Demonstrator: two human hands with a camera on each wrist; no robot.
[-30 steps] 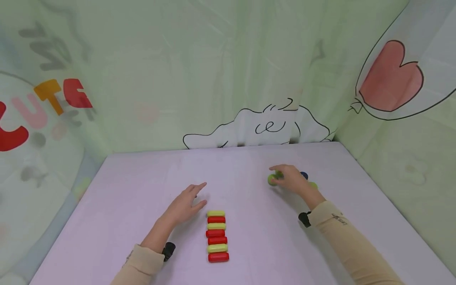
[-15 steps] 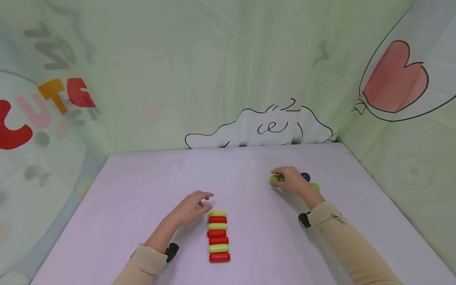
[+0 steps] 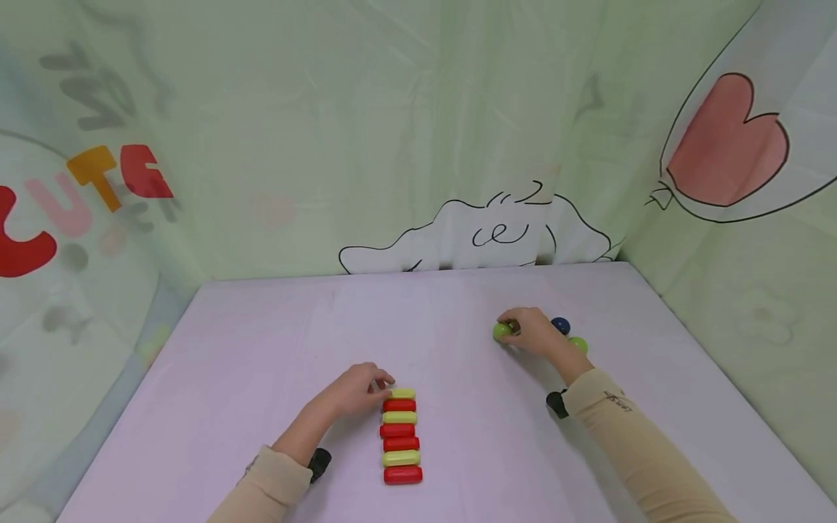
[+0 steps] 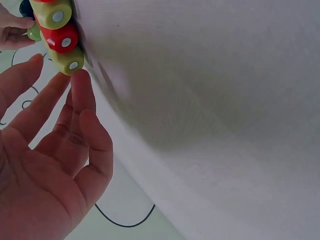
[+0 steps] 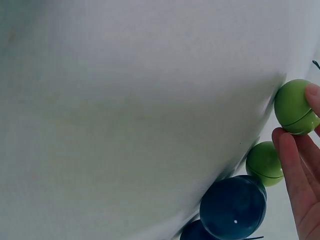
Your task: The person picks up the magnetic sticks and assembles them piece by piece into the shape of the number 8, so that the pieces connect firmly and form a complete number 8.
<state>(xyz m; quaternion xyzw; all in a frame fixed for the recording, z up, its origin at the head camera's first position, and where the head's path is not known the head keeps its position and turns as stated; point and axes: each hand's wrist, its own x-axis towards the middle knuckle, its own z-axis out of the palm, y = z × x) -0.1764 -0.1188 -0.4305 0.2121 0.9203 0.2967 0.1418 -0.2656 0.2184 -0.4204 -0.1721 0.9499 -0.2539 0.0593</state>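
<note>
Red and yellow rounded bars lie side by side in a row; the far one is a yellow bar [image 3: 403,393]. My left hand [image 3: 356,390] is at that bar's left end. In the left wrist view, the fingertips come right up to the yellow bar [image 4: 69,60], the thumb apart from it and the fingers loosely bent. Farther right, my right hand [image 3: 535,331] pinches a green ball [image 3: 501,332] between thumb and fingers. The right wrist view shows the held green ball [image 5: 294,106] close over the table, its far side hidden by the thumb.
Near the right hand lie a dark blue ball [image 3: 560,325] and a second green ball [image 3: 578,344]. Another dark blue ball [image 5: 196,232] shows partly in the right wrist view. The pale table [image 3: 261,327] is backed by a printed curtain [image 3: 275,145].
My left hand has moved right and nearer, from beside the row to its far yellow bar. The right hand's fingers have closed down on the green ball.
</note>
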